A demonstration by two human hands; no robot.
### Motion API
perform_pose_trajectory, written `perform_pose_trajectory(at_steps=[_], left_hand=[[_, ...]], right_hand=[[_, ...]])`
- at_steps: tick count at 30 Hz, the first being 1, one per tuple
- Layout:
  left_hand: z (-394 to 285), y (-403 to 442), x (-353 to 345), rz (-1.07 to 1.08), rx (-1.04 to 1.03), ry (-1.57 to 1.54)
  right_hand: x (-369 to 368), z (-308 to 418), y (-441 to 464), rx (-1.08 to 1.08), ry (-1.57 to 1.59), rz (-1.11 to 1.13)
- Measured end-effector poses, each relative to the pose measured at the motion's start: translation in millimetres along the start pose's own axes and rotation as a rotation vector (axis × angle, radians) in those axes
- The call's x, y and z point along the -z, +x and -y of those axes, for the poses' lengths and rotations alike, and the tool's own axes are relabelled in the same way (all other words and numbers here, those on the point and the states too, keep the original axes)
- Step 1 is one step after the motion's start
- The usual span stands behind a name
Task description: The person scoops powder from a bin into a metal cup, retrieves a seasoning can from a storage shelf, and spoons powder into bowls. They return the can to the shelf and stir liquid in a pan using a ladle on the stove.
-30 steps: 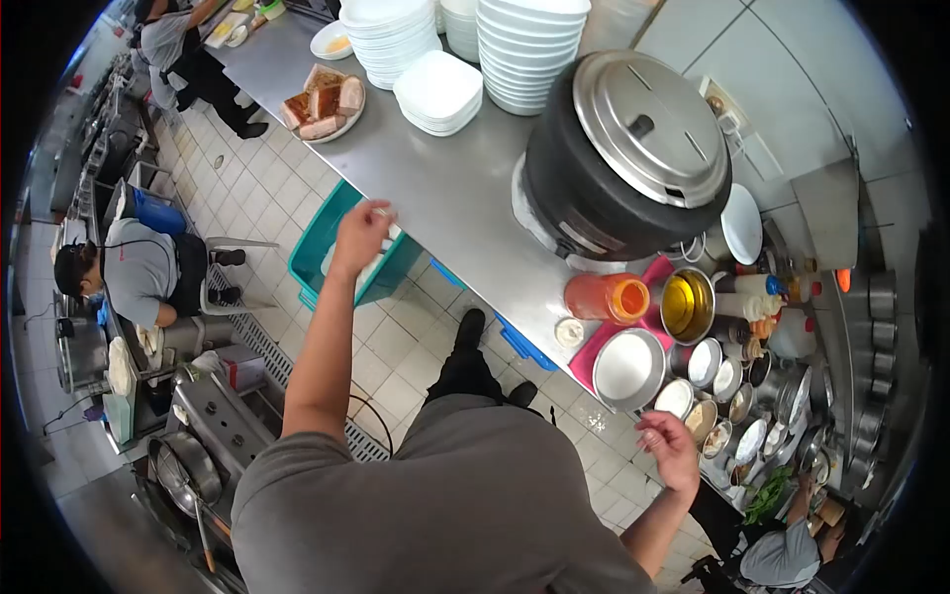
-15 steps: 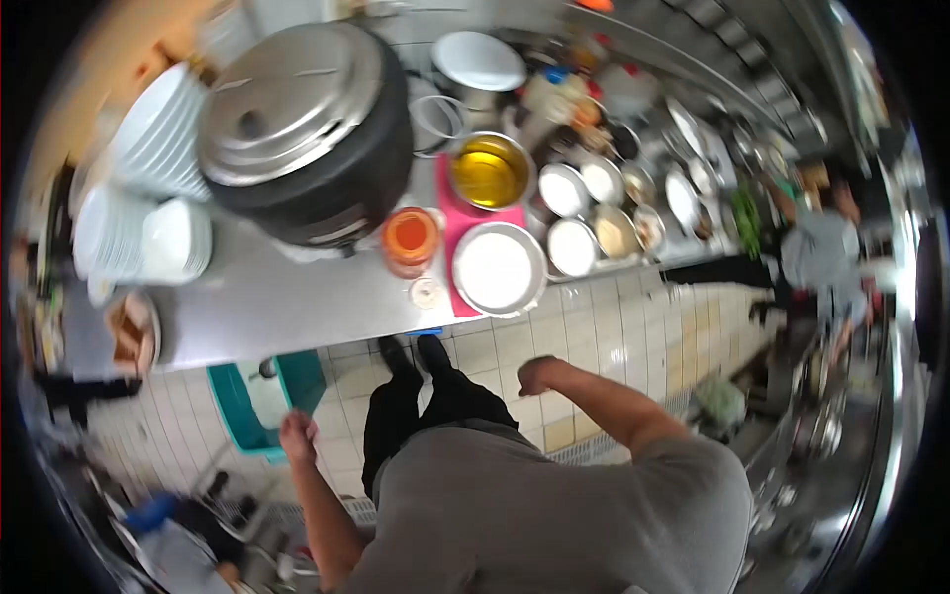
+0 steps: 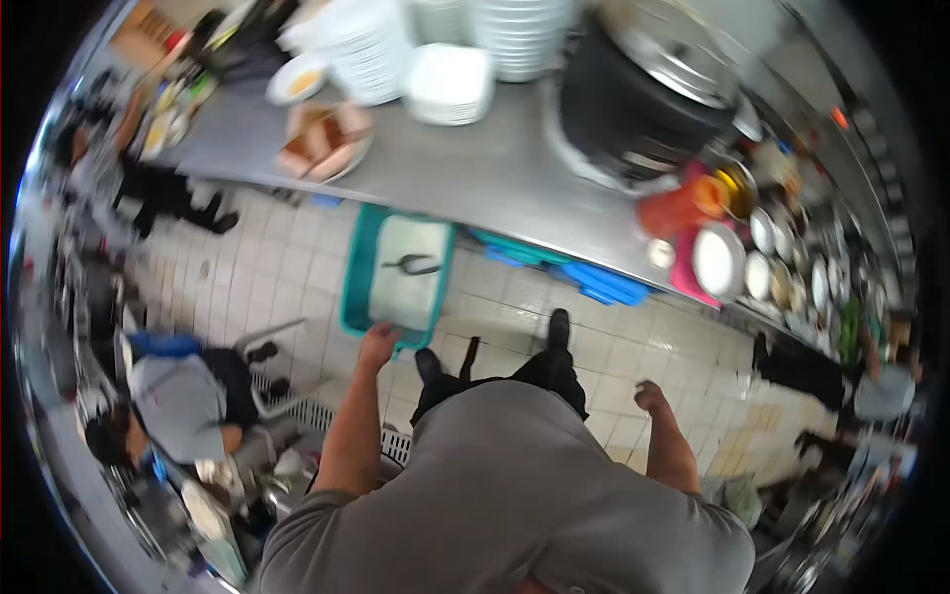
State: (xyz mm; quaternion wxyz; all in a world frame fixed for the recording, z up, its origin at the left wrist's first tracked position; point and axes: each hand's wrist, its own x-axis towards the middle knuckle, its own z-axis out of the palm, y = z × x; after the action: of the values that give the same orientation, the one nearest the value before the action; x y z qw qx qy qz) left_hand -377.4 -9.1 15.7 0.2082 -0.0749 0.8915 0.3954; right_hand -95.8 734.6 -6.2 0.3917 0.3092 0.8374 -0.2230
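Observation:
My left hand appears over the near rim of a teal bin on the floor. Its fingers look loosely apart and hold nothing I can see; contact with the rim is unclear. The bin contains loose white stuff, too blurred to name, with a dark scoop lying on it. My right hand hangs over the tiled floor, its fingers curled in with nothing visible in them. Ahead runs a steel counter.
On the counter are stacked white plates, square dishes, a large dark cooker, a red-orange container and a bowl of white contents. People work at left and far right. Blue lids sit beneath the counter.
My view and body have turned left, so the cooker and bowls now appear farther right. My left hand has come closer to the bin; more of the bin and scoop shows.

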Motion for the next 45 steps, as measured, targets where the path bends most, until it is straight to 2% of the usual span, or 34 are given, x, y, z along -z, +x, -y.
perform_pose_trajectory(at_steps=[1, 3, 5, 7, 8, 9, 10, 11, 12, 13, 15, 17, 19, 21, 22, 23, 24, 25, 26, 27, 29, 30, 31, 33, 34, 36, 38, 39, 40, 42, 44, 45], left_hand=[[-17, 0, 19, -0.026, 0.065, -0.088], [-24, -11, 54, -0.03, 0.016, -0.241], [7, -29, 83, -0.041, 0.064, -0.247], [49, -49, 103, -0.036, 0.105, -0.239], [81, -65, 105, -0.076, 0.197, -0.218], [111, -81, 107, -0.107, 0.289, -0.196], [134, -98, 114, -0.077, 0.395, -0.119], [163, -120, 117, -0.035, 0.501, -0.039], [213, -145, 106, -0.089, 0.594, -0.057], [261, -173, 89, -0.142, 0.687, -0.068], [314, -215, 84, 0.438, 0.265, 0.8], [279, -234, 95, 0.551, 0.427, 0.755], [292, -259, 66, -0.123, 0.925, -0.316], [283, -249, 58, -0.104, 0.867, -0.248], [270, -244, 49, -0.086, 0.805, -0.196], [221, -227, 71, 0.023, 0.566, 0.071], [248, -215, 46, -0.037, 0.739, -0.276], [181, -181, 76, 0.045, 0.803, -0.211], [214, -168, 49, -0.006, 0.628, -0.142], [191, -144, 56, -0.033, 0.597, -0.121], [172, -95, 58, -0.01, 0.515, -0.191], [170, -76, 52, -0.026, 0.45, -0.24], [151, -59, 59, -0.024, 0.417, -0.303], [115, -40, 76, -0.029, 0.382, -0.366], [105, -30, 83, -0.004, 0.344, -0.335], [98, -20, 86, 0.014, 0.298, -0.305], [97, -19, 79, -0.057, 0.27, -0.531], [92, -19, 79, -0.057, 0.263, -0.535], [86, -18, 80, -0.064, 0.216, -0.585], [77, -18, 82, -0.072, 0.17, -0.636], [72, -16, 82, -0.096, 0.128, -0.621], [75, -17, 80, -0.093, 0.127, -0.62]], right_hand=[[-26, 19, 0, 0.036, -0.044, 0.012], [-38, 41, -10, -0.299, 0.409, 0.156], [-36, 143, -33, -0.365, 0.357, 0.258], [-37, 229, -17, -0.192, 0.242, 0.303], [-40, 268, 3, -0.109, 0.262, 0.322], [-38, 315, 15, -0.025, 0.456, 0.322], [-50, 333, 67, 0.145, 0.507, 0.32], [-36, 397, 47, 0.057, 0.751, 0.234], [-19, 465, 21, -0.038, 1.054, 0.134], [-12, 470, 53, -0.126, 1.132, 0.043], [-1, 474, 114, -0.248, 1.315, -0.14], [12, 439, 179, -0.194, 1.601, -0.245], [26, 422, 209, -0.174, 1.897, -0.261], [46, 450, 179, -0.488, 1.931, -0.366], [46, 439, 185, -0.522, 1.926, -0.274], [45, 425, 193, -0.552, 1.918, -0.178], [41, 424, 184, -0.555, 1.907, -0.17], [43, 423, 176, -0.421, 1.805, -0.132], [44, 431, 166, -0.291, 1.702, -0.093], [43, 439, 161, -0.294, 1.692, -0.088], [42, 456, 154, 0.013, 1.957, 0.029], [36, 442, 184, 0.226, 2.003, -0.036], [29, 449, 176, 0.224, 1.992, -0.033], [-2, 473, 149, 0.037, 1.885, -0.253], [-22, 472, 142, 0.172, 2.059, -0.102], [-47, 492, 89, 0.257, 1.942, -0.145], [-81, 487, 61, 0.311, 1.934, 0.007], [-110, 469, 59, 0.454, 1.874, 0.16], [-131, 477, 34, 0.479, 1.933, 0.279], [-176, 491, -4, 0.405, 1.869, 0.42], [-222, 508, -37, 0.23, 1.788, 0.423], [-236, 519, -57, 0.041, 1.821, 0.559]])
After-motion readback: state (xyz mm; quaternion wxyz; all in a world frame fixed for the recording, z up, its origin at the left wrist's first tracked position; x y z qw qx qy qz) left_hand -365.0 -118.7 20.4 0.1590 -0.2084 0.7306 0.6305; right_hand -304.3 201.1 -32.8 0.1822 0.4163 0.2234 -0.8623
